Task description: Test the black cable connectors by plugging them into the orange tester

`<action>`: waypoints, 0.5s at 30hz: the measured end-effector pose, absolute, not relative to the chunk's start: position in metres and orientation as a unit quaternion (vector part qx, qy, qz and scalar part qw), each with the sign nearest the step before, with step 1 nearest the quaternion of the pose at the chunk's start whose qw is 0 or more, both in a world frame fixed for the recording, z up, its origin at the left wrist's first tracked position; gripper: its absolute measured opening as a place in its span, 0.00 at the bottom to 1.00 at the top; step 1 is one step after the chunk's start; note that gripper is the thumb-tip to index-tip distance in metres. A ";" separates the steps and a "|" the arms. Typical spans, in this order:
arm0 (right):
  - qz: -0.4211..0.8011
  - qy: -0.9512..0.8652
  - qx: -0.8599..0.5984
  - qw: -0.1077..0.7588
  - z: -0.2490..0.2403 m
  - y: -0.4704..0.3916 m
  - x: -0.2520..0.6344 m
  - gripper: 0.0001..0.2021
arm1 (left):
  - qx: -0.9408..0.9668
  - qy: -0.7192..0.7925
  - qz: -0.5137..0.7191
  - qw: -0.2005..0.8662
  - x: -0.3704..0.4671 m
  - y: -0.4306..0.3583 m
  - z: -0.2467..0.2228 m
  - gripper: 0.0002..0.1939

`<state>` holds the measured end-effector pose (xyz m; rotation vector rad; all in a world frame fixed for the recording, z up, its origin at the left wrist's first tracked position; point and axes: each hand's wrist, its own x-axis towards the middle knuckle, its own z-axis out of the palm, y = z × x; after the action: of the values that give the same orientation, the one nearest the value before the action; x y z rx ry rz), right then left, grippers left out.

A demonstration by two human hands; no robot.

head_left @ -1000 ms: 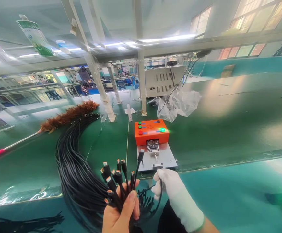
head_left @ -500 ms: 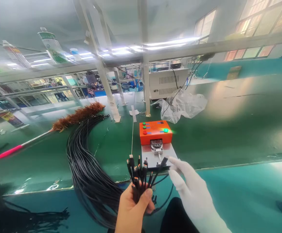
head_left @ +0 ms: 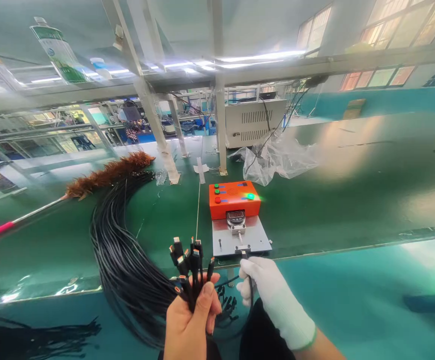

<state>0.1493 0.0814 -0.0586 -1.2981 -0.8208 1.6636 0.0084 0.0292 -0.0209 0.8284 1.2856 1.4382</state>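
My left hand [head_left: 195, 310] is bare and closed round a bunch of black cable ends [head_left: 191, 265], whose connectors fan upward. My right hand [head_left: 264, 285], in a white glove, pinches one black cable [head_left: 251, 290]; its metal plug points at the small block on the front edge of a silver plate [head_left: 223, 235]. Whether the plug touches the block I cannot tell. On that plate sits a round digital gauge [head_left: 236, 217], and behind it an orange box [head_left: 234, 196] with a lit green button. A long bundle of black cables [head_left: 120, 250] curves over the bench left of my left hand.
A brown feather duster [head_left: 108, 172] with a pink handle lies at the left of the green bench [head_left: 315, 215]. Clear plastic bags [head_left: 266, 162] lie behind the orange box, before a white vented case [head_left: 255, 122]. Metal posts [head_left: 220, 110] rise from the bench.
My right hand has closed on a cable and brought its plug to the plate's front edge. My left hand, with its bunch, sits a little further left of the plate. The view has shifted slightly.
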 end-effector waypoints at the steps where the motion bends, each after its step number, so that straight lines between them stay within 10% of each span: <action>1: 0.665 -0.328 -0.519 0.426 -0.059 0.083 0.148 0.14 | 0.336 0.530 0.601 0.494 0.010 0.029 -0.021 0.19; 15: 0.687 -0.308 -0.476 0.453 -0.061 0.093 0.147 0.13 | 0.343 0.504 0.626 0.485 0.009 0.029 -0.027 0.14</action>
<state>0.1467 0.0929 -0.0610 -1.1758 -0.7614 1.6967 0.0090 0.0285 -0.0271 0.8354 1.2280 1.5250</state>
